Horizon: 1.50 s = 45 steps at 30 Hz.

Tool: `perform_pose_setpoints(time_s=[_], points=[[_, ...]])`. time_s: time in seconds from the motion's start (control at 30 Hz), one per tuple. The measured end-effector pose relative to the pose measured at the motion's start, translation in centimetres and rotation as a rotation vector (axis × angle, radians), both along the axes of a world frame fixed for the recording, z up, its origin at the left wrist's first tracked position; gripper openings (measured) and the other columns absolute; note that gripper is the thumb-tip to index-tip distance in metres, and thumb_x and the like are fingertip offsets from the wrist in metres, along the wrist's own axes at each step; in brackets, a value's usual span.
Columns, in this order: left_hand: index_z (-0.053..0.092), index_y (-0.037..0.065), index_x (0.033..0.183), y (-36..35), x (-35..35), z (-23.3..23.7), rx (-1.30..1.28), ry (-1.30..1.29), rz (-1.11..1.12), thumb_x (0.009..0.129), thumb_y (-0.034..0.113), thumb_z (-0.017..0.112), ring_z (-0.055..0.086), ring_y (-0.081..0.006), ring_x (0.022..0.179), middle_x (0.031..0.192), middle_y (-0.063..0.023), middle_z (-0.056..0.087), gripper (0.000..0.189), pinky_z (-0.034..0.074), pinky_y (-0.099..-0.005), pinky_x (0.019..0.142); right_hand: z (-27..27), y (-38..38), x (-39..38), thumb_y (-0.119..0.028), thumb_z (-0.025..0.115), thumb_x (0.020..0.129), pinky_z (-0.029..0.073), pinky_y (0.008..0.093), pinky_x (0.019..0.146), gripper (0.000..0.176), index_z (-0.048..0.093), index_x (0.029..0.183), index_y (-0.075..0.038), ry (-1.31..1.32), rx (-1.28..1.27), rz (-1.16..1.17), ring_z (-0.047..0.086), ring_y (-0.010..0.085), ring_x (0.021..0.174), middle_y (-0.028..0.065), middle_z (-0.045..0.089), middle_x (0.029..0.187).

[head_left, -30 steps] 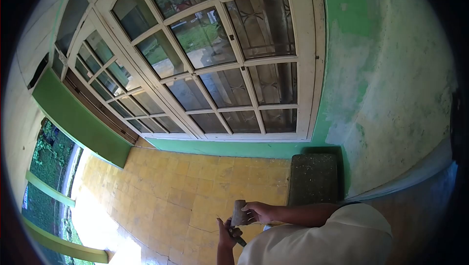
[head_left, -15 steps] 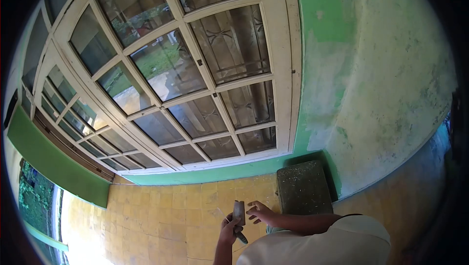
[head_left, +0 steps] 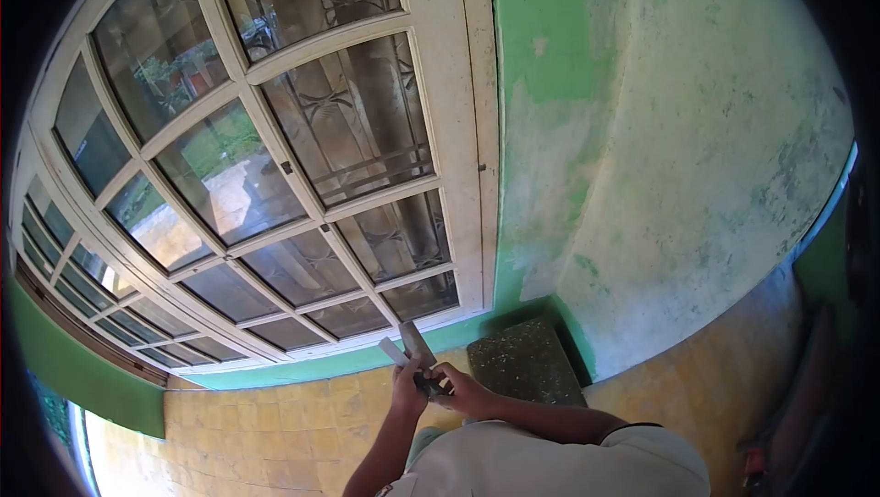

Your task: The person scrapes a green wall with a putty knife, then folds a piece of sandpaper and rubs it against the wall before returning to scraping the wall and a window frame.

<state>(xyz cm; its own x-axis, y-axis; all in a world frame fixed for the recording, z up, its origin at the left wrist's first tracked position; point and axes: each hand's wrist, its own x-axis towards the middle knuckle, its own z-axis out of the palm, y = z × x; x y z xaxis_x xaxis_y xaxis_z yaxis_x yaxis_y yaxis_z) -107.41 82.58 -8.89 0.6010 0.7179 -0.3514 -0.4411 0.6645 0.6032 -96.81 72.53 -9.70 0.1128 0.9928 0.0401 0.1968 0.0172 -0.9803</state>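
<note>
My left hand (head_left: 408,391) grips two flat-bladed tools that look like scrapers. One has a broad grey-brown blade (head_left: 417,345) pointing up and away from me. A paler, narrower blade (head_left: 393,351) fans out to its left. Dark handles gather between my two hands and are partly covered by fingers. My right hand (head_left: 461,391) meets the left from the right side, its fingers closed around the lower part of the grey-brown scraper. Exactly which handle each finger presses on is hard to make out.
A dark, white-speckled box-like block (head_left: 524,364) stands against the wall corner. Ahead is a cream-framed glass door (head_left: 467,130). The green wall (head_left: 541,48) has whitish patches and adjoins a stained pale wall (head_left: 706,149). Yellow tiles (head_left: 266,428) cover the floor.
My right hand has moved in from apart and closed on the scraper. Both tools have risen and tilted, the paler blade now showing its face. The view has turned right.
</note>
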Motion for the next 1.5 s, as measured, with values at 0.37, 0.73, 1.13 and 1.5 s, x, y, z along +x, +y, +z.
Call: perform_pose_setpoints(time_s=[0.37, 0.73, 1.13, 1.5], points=[[0.047, 0.008, 0.106, 6.4, 6.0, 0.0, -0.091, 0.058, 0.164, 0.086, 0.068, 0.032, 0.048, -0.0196, 0.066, 0.083, -0.0075, 0.053, 0.066, 0.043, -0.0428, 0.077, 0.7, -4.0, 6.9, 0.003, 0.056, 0.082, 0.048, 0.0305, 0.082, 0.046, 0.043, 0.125, -0.004, 0.565, -0.231, -0.098, 0.058, 0.0158, 0.092, 0.0084, 0.054, 0.108], [0.054, 0.006, 0.089, 14.5, 10.7, 6.8, 0.531, 0.073, 0.151, 0.091, 0.022, 0.056, 0.047, -0.0068, 0.055, 0.070, -0.0019, 0.056, 0.016, 0.039, -0.0218, 0.049, 6.0, -3.2, 17.7, -0.002, 0.059, 0.077, 0.052, 0.0385, 0.074, 0.043, 0.047, 0.118, -0.002, 0.846, 0.102, -0.520, 0.062, 0.0246, 0.082, 0.0130, 0.060, 0.094], [0.056, 0.001, 0.098, 24.7, 16.6, 15.8, 1.029, 0.056, -0.005, 0.085, 0.015, 0.063, 0.048, -0.0055, 0.063, 0.078, -0.0016, 0.056, 0.020, 0.040, -0.0198, 0.054, 10.2, 3.1, 22.2, -0.029, 0.045, 0.095, 0.046, 0.0334, 0.055, 0.027, 0.049, 0.102, -0.003, 0.686, 0.175, -0.722, 0.056, 0.0208, 0.059, 0.0079, 0.052, 0.065], [0.055, -0.001, 0.095, 26.7, 15.6, 15.4, 1.079, 0.070, 0.002, 0.083, 0.015, 0.066, 0.056, -0.0101, 0.064, 0.077, -0.0077, 0.060, 0.023, 0.045, -0.0223, 0.053, 12.9, 6.2, 24.7, -0.023, 0.050, 0.092, 0.046, 0.0284, 0.053, 0.023, 0.055, 0.092, -0.001, 0.685, 0.088, -0.739, 0.056, 0.0168, 0.056, 0.0078, 0.056, 0.069]])
